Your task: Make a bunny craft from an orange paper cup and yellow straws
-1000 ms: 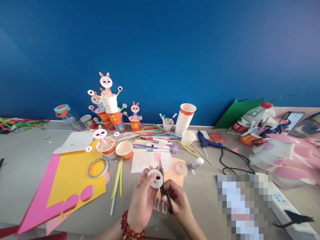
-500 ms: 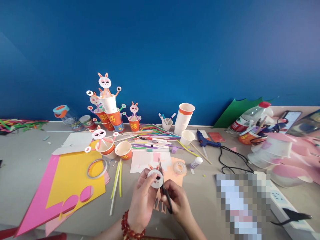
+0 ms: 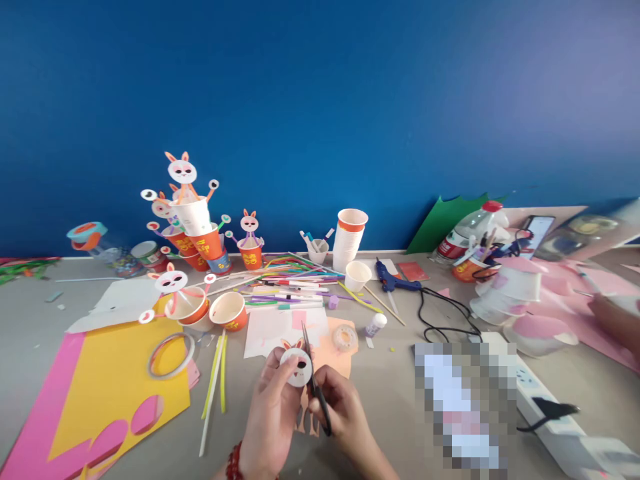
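My left hand (image 3: 273, 403) pinches a round white paper rabbit face (image 3: 297, 369) with orange ears and dark eyes, thumb on its front. Black-handled scissors (image 3: 321, 400) are gripped in my right hand (image 3: 340, 407), their blades pointing up along the right edge of the face. Whether the blades touch the paper I cannot tell. Beneath my hands lies peach paper (image 3: 345, 360) with cut-out openings, a roll of tape (image 3: 345, 338) on it. White paper (image 3: 265, 333) lies just behind. A glue stick (image 3: 376, 325) stands to the right.
Rabbit-decorated paper cups (image 3: 200, 245) stand at the left, near yellow paper (image 3: 115, 373) and a large tape ring (image 3: 171, 355). Several markers (image 3: 295, 290) lie mid-table. A stack of cups (image 3: 350, 240), a glue gun (image 3: 395, 277) and a power strip (image 3: 530, 393) are rightward. Another person's hand (image 3: 617, 320) holds a pen.
The view has turned a little to the right, so most things sit further left. Another person's hand with a pen has come in at the right edge. My grip looks the same.
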Demonstrator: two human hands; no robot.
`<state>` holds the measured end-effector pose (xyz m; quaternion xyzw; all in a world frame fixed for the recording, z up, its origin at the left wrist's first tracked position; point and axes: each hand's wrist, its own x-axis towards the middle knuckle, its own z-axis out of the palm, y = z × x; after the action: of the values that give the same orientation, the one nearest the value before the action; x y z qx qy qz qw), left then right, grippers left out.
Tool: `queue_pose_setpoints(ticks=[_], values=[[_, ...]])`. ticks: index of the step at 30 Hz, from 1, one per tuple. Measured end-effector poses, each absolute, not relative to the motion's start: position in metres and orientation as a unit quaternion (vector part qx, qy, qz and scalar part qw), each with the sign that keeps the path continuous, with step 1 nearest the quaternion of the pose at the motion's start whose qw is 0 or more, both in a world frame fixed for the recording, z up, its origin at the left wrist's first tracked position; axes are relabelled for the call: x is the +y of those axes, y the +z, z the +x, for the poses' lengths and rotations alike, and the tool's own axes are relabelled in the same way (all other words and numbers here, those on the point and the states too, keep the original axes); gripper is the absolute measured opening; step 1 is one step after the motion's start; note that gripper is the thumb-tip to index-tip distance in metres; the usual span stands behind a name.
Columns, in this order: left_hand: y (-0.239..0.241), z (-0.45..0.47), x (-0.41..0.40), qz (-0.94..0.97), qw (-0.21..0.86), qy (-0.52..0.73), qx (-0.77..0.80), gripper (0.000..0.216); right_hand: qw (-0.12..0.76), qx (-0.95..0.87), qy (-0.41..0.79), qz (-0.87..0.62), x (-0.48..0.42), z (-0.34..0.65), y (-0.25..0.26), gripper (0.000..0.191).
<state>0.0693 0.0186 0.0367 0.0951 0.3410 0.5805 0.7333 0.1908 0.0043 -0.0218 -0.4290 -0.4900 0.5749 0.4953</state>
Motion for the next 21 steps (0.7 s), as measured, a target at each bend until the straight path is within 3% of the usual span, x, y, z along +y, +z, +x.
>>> queue_pose_setpoints(ticks=[21], values=[[0.03, 0.09, 0.03, 0.068, 0.728, 0.567, 0.38, 0.019, 0.517, -0.418, 0.636, -0.391, 0.005, 0.202, -0.03, 0.053]])
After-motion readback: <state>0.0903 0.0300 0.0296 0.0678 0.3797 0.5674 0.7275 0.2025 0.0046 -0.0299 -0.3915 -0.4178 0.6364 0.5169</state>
